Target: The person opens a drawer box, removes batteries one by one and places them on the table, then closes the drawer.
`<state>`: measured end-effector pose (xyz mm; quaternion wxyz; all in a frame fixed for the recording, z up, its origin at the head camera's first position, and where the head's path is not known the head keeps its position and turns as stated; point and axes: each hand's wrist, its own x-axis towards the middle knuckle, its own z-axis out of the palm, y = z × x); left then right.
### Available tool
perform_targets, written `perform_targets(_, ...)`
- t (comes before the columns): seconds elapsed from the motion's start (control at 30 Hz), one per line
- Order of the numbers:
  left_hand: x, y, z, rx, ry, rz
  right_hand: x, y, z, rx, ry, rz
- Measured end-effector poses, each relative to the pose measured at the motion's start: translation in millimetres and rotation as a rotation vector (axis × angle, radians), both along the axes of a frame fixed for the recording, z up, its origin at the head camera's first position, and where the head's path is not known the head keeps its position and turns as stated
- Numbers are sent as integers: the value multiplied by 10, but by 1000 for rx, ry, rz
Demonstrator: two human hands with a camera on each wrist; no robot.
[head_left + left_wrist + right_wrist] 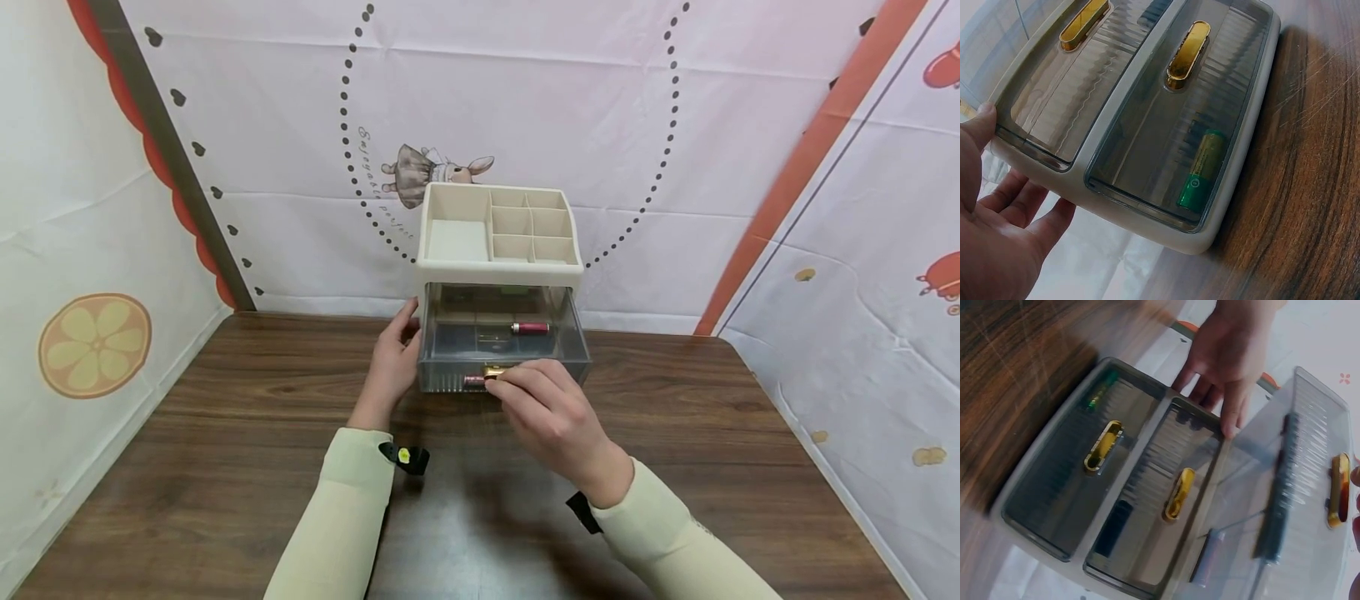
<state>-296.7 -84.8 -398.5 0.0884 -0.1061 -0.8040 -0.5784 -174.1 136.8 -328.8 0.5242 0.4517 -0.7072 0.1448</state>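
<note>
A cream drawer organizer [499, 271] stands against the back wall, its see-through grey top drawer [450, 360] pulled out. A red tube with a silvery end [531, 328] lies inside that drawer. My right hand [551, 412] pinches the drawer's gold handle [491, 372], its fingertips at the front. At the organizer's left side, my left hand [395, 358] presses the wall, with the thumb [984, 119] on the front edge and the other fingers along the side. Two lower drawers are closed; a green and gold battery [1202, 170] shows in the bottom one.
Open compartments [512, 221] top the organizer. Another reddish tube [474, 381] shows through clear plastic beside the gold handle. Below the pulled-out drawer lies the dark wood table [247, 467]. Printed cloth [750, 150] hangs behind and on both sides.
</note>
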Motion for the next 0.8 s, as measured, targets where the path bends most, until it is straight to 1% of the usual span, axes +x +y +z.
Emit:
perform_targets(0.2,-10,1,2,-17,0,1,30,60,94,-32,-83,42)
perform_targets(0.37,-5,-2,3,-19,-12,6,13,129,175,-43,-139,48)
perform_targets(0.47,-8,-3,0,-20,-16,6,-6,182,240,-43,-173,38)
perform_targets(0.63,-15,-7,5,-20,-16,12,-45,278,366,-39,-254,-5)
perform_targets(0.8,-6,-15,21,-26,-14,16,-76,350,519,-6,-394,-88)
